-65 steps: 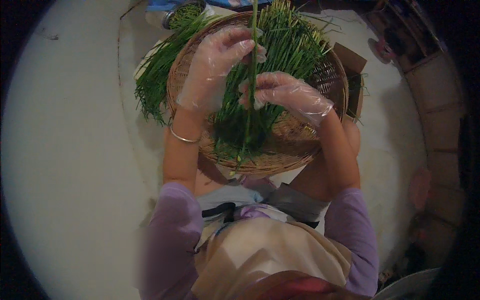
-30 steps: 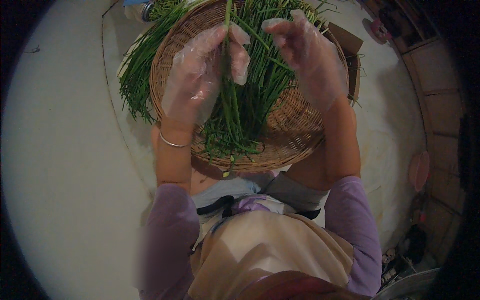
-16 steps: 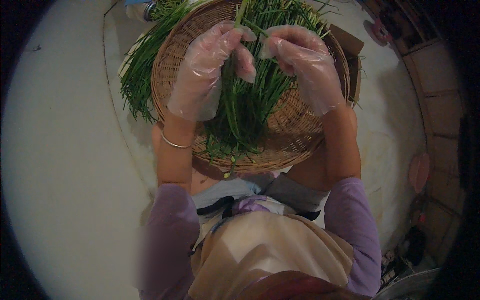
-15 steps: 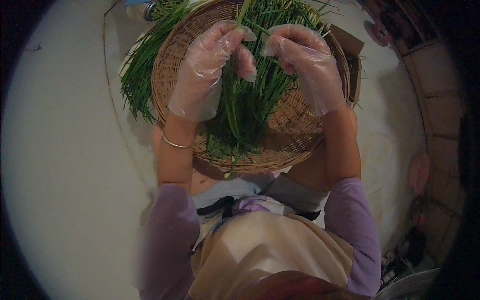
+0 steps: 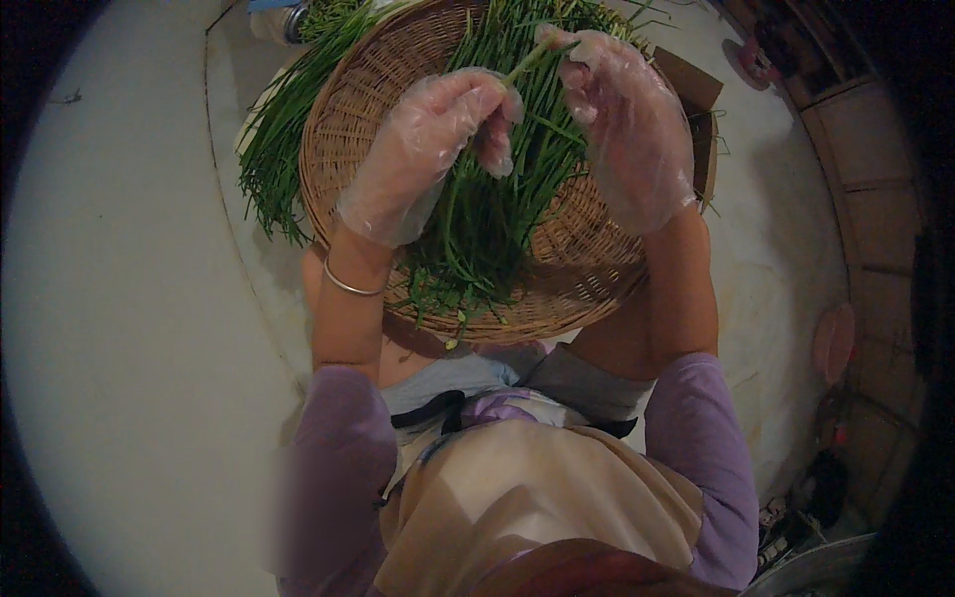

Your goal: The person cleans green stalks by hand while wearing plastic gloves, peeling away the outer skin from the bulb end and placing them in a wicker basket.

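Between my two hands stretches a pale green chive stalk (image 5: 526, 63), over the far part of a round wicker basket (image 5: 577, 308). My left hand (image 5: 428, 149), in a clear plastic glove, pinches the stalk's lower end between thumb and forefinger. The gloved right hand (image 5: 637, 129) pinches the upper end with its fingertips, farther off and higher. Beneath them a heap of long dark green chives (image 5: 487, 229) lies in the basket. Short loose bits (image 5: 438, 294) gather at its near edge. The basket rests above my knees.
Left of the basket, a large bundle of chives (image 5: 274, 164) spreads over the floor. A cardboard box (image 5: 689, 82) stands behind the basket's right rim. Farther right are a pink object (image 5: 834, 343) and a brown panelled wall or cabinet (image 5: 875, 149).
My right hand has moved up and turned, now pinching the stalk's far end. My left hand has dropped slightly nearer to me. The stalk leans to the right now.
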The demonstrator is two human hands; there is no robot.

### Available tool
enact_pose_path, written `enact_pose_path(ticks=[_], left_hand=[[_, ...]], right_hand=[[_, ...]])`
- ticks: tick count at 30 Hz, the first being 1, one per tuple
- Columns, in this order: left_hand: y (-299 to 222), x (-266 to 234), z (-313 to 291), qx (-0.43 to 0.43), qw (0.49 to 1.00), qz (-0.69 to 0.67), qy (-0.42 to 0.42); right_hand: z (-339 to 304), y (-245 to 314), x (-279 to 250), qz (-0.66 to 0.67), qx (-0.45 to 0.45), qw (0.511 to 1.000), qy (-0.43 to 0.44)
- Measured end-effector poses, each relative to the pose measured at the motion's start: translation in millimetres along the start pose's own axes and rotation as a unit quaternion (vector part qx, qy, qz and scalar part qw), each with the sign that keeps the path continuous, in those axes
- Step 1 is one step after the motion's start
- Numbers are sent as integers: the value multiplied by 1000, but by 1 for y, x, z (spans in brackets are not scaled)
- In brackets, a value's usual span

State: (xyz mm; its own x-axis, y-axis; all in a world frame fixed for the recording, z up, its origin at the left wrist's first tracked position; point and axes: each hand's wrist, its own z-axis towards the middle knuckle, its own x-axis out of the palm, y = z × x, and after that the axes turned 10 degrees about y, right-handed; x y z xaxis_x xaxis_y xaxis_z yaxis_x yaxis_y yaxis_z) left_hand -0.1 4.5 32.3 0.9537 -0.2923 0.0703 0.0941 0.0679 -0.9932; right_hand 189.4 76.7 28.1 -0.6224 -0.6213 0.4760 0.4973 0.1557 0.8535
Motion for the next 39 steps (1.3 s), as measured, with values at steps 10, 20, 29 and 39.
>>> enact_pose_path(ticks=[10, 20, 29, 39], left_hand=[[2, -1, 1, -9, 1000, 20, 8], [-8, 3, -6, 33, 994, -107, 20], [-13, 2, -8, 73, 992, -73, 69], [-16, 13, -11, 19, 995, -93, 33]], right_hand=[[4, -3, -23, 194, -94, 976, -29], [4, 69, -153, -413, -212, 827, -316], [-2, 47, -62, -370, -23, 920, -130], [0, -1, 15, -90, 80, 991, 54]])
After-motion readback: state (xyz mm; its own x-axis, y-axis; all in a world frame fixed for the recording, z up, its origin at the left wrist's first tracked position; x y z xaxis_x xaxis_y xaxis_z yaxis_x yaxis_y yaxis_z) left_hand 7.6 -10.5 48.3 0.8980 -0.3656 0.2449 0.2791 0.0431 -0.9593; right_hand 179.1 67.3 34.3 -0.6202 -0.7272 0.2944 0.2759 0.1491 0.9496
